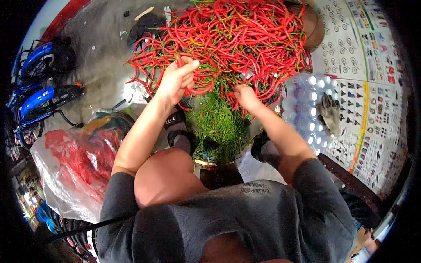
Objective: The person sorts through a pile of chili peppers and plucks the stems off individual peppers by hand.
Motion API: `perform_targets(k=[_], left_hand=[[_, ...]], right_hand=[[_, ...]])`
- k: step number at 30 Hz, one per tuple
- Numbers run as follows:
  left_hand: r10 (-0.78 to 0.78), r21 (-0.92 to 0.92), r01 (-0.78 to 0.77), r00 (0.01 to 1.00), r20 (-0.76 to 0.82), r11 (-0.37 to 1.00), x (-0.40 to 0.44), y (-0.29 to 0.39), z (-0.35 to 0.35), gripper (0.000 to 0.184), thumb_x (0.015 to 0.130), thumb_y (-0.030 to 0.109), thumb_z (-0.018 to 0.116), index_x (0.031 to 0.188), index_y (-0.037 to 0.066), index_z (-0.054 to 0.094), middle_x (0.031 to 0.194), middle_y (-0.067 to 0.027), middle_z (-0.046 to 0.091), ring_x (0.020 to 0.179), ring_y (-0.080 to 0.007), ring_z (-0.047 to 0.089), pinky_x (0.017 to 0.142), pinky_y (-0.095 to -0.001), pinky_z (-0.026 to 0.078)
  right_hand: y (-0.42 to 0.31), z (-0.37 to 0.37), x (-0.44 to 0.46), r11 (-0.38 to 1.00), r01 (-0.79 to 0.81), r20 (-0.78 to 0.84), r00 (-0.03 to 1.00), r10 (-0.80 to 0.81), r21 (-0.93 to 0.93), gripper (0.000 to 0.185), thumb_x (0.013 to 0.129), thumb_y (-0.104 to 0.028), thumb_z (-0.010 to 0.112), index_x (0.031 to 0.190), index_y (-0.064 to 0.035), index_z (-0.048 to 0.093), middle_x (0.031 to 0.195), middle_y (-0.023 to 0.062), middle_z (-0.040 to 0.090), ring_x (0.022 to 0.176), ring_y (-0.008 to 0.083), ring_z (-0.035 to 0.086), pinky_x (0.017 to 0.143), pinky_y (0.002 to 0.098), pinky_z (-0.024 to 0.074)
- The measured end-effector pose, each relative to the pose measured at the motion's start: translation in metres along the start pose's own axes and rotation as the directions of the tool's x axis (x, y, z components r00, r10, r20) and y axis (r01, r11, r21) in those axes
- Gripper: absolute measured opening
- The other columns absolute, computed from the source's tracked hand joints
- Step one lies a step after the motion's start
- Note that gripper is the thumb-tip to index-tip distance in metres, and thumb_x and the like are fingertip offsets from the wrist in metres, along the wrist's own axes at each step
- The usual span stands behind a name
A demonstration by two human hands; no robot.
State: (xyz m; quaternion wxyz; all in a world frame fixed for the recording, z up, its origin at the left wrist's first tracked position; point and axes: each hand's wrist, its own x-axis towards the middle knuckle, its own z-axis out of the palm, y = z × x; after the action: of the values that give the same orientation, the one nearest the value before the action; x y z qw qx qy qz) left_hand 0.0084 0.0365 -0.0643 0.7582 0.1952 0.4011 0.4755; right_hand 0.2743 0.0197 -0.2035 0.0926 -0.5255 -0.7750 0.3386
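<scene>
A large heap of long red chili peppers (245, 35) with green stems lies on the floor in front of me. My left hand (177, 79) is raised over the heap's left edge, its fingers curled round a red chili pepper (179, 61). My right hand (245, 95) is at the near edge of the heap, fingers pressed together; what it pinches, if anything, is too small to tell. Between my feet, just below both hands, is a pile of thin green stems (221, 125).
Blue bicycles (39, 103) stand at the left, near a clear plastic bag with red contents (83, 158). At the right are packed plastic bottles (302, 109), a grey glove (329, 115) and printed sheets (372, 101). A dark sandal (147, 30) lies beyond the heap's left side.
</scene>
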Motion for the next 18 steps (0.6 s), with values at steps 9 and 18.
perform_targets(k=[9,18], left_hand=[[-0.181,0.157,0.184,0.983,-0.033,0.97,0.001,-0.026,-0.021,0.028,0.083,0.018,0.057,0.107,0.003,0.058,0.052,0.0071,0.039,0.043,-0.0046,0.031,0.045,-0.0225,0.029],[-0.365,0.419,0.346,0.93,-0.037,0.839,0.001,-0.054,-0.014,0.036,0.086,0.028,0.054,0.112,0.003,0.055,0.089,-0.0028,0.064,0.044,-0.0022,0.037,0.051,-0.0223,0.044]], right_hand=[[-0.011,0.001,0.01,0.974,-0.143,-0.084,0.988,0.13,-0.177,0.021,0.069,-0.018,0.067,0.072,0.0007,0.058,0.079,0.0189,0.058,0.077,0.0351,0.058,0.069,0.0421,0.0465],[-0.084,-0.052,0.006,0.876,0.016,-0.363,0.913,0.183,0.482,0.013,0.072,-0.006,0.067,0.075,0.0035,0.058,0.071,0.0087,0.053,0.065,0.018,0.053,0.061,0.0281,0.0436]])
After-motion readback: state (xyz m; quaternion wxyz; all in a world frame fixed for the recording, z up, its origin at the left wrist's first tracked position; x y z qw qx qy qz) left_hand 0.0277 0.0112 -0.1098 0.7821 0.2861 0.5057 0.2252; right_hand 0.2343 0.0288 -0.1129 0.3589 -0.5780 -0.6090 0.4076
